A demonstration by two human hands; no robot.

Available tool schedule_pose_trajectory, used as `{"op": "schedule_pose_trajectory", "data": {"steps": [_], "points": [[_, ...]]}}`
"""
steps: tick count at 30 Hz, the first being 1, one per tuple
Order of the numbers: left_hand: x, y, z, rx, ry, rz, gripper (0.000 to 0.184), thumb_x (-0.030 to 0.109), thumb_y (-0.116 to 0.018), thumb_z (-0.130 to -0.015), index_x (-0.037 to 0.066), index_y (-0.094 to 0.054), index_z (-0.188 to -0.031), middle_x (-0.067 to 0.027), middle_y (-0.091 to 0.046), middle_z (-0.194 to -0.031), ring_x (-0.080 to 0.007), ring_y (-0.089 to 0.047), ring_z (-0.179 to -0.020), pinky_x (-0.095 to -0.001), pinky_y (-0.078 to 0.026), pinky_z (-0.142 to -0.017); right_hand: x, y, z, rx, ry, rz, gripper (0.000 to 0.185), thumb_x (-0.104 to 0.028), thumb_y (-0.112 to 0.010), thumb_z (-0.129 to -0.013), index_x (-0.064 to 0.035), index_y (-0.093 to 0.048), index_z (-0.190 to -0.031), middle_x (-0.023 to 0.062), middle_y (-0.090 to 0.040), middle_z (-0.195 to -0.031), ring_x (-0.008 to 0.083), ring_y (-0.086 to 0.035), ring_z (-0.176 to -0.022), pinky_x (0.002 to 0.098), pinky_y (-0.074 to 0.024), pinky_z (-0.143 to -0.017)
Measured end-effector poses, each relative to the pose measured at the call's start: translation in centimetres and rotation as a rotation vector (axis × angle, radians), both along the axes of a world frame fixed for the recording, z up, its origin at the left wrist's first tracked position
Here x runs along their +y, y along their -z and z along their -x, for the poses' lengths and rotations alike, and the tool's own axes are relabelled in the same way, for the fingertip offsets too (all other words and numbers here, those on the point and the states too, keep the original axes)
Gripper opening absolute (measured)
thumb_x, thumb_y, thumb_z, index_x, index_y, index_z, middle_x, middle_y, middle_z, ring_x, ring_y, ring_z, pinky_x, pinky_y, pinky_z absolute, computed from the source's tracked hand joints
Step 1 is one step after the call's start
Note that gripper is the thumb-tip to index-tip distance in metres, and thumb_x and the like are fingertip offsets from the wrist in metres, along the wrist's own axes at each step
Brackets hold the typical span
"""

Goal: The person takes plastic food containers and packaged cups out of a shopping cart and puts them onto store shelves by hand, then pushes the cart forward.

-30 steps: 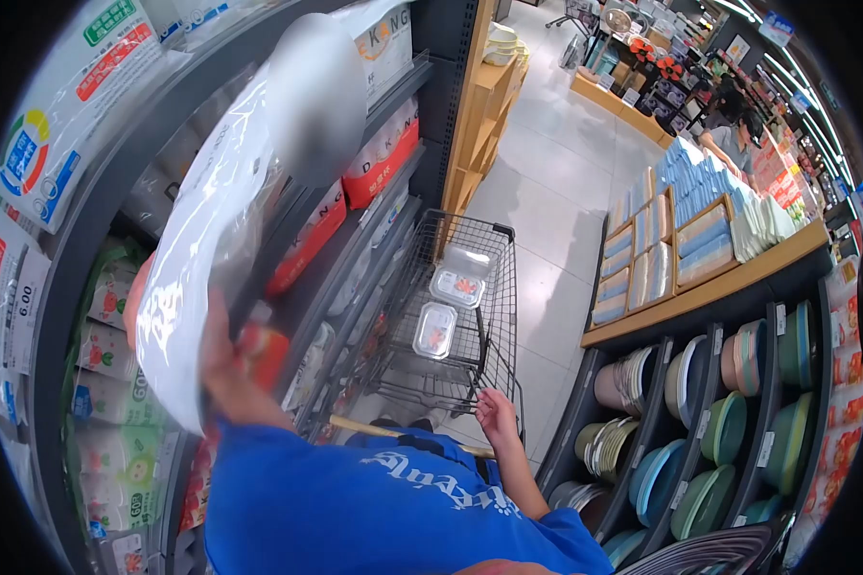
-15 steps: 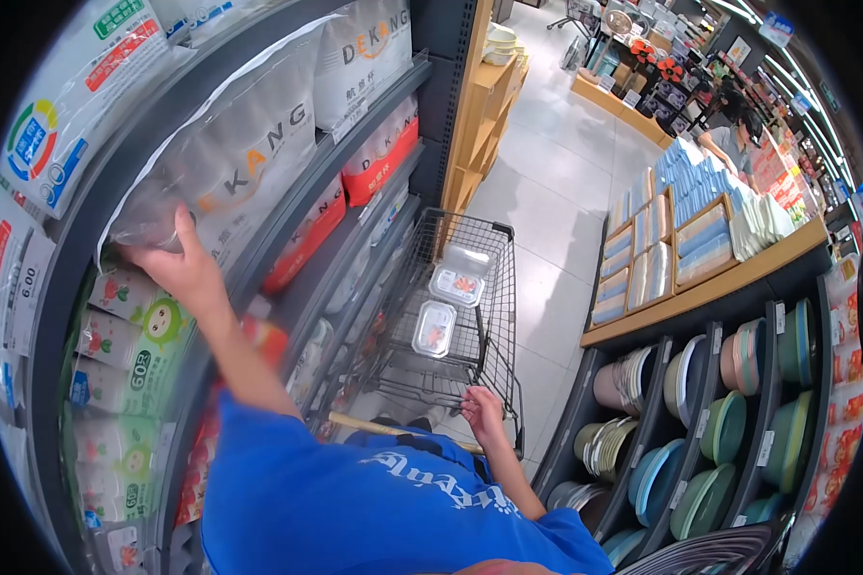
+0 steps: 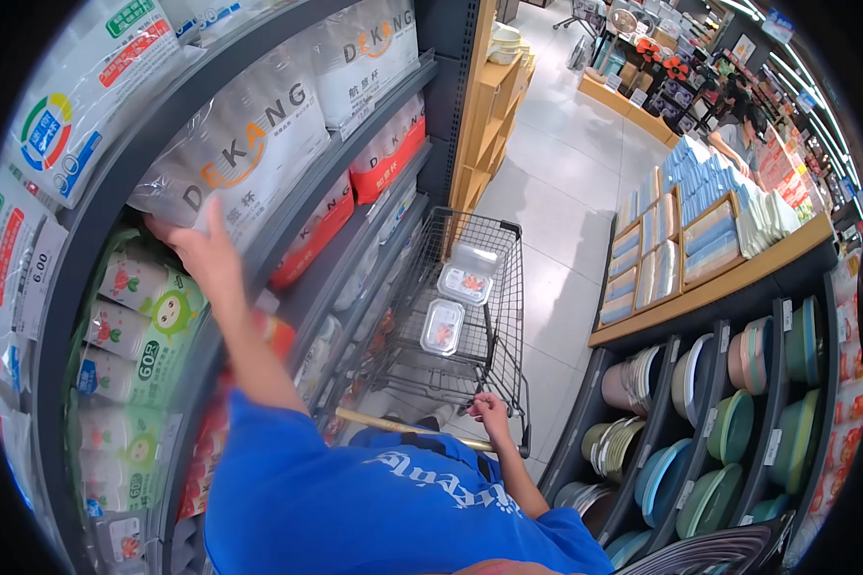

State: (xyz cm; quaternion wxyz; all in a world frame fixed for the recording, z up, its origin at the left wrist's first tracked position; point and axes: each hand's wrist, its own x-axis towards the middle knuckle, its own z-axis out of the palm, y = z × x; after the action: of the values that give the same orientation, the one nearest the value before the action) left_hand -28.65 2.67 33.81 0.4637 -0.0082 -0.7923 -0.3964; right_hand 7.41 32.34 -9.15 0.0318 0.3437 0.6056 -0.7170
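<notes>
My left hand grips the lower left end of a clear pack of plastic cups marked DEKANG on the shelf to my left. The thumb lies over the pack's front, and the other fingers are partly hidden behind its edge. My right hand is beside the handle of a shopping cart. Its fingers are loosely curled, with nothing visible in them. Two clear-lidded tubs, a near one and a farther one, lie in the cart.
Green-wrapped paper rolls fill the shelf below my left hand. Another DEKANG pack and red packs are farther along. Stacked bowls line the right shelf, under folded cloths. A person stands beyond.
My left hand has shifted slightly right along the pack. The pack's crumpled left end has moved inward, and more of its lettering shows. My right hand stays by the cart handle.
</notes>
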Motion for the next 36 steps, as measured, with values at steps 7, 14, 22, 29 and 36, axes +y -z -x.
{"op": "schedule_pose_trajectory", "data": {"steps": [7,14,22,29,36], "points": [[5.4,2.4,-6.8,0.326,0.099,0.124,0.076,0.001,-0.061,-0.087,-0.011,-0.017,-0.148,-0.0289,-0.021,-0.153,-0.0407,-0.026,-0.142,-0.0501,-0.018,-0.119,1.1,-0.1,0.4,-0.167,0.103,0.128,0.02,-0.026,-0.063,-0.096,-0.0099,-0.062,-0.107,0.0068,-0.073,-0.084,0.0138,-0.069,-0.073,0.0268,-0.0517,-0.063],[12.2,37.4,-16.3,-0.517,0.839,0.824,0.045,0.027,-0.059,-0.091,0.002,-0.055,-0.128,-0.0227,-0.05,-0.138,-0.0387,-0.045,-0.131,-0.0515,-0.037,-0.106,2.1,1.5,1.0,-0.193,0.145,0.203,0.021,-0.029,-0.06,-0.097,-0.0101,-0.063,-0.105,0.0068,-0.071,-0.08,0.0165,-0.071,-0.067,0.0253,-0.0541,-0.056],[6.5,41.4,-18.8,-0.668,1.016,0.853,0.027,0.03,-0.052,-0.094,0.01,-0.068,-0.084,-0.0091,-0.069,-0.091,-0.0295,-0.065,-0.09,-0.0475,-0.042,-0.078,1.7,2.0,0.4,-0.164,0.167,0.13,0.021,-0.031,-0.06,-0.098,-0.0109,-0.062,-0.101,0.0062,-0.071,-0.083,0.0158,-0.071,-0.07,0.0245,-0.0514,-0.056],[4.4,41.0,-17.0,-0.809,1.044,0.905,0.033,0.034,-0.051,-0.095,0.008,-0.072,-0.088,-0.0134,-0.071,-0.094,-0.0335,-0.067,-0.091,-0.0496,-0.043,-0.082,0.6,1.6,0.4,-0.174,0.184,0.087,0.021,-0.031,-0.058,-0.098,-0.0108,-0.062,-0.102,0.0051,-0.071,-0.083,0.015,-0.069,-0.07,0.026,-0.0512,-0.058],[0.9,39.9,-17.1,-0.806,1.125,0.9,0.028,0.031,-0.056,-0.091,0.007,-0.068,-0.095,-0.0141,-0.069,-0.098,-0.0331,-0.063,-0.099,-0.048,-0.042,-0.087,-1.2,2.1,-0.4,-0.2,0.195,0.056,0.024,-0.034,-0.06,-0.097,-0.0115,-0.061,-0.105,0.0058,-0.072,-0.089,0.0153,-0.069,-0.072,0.0287,-0.0511,-0.06]]}}
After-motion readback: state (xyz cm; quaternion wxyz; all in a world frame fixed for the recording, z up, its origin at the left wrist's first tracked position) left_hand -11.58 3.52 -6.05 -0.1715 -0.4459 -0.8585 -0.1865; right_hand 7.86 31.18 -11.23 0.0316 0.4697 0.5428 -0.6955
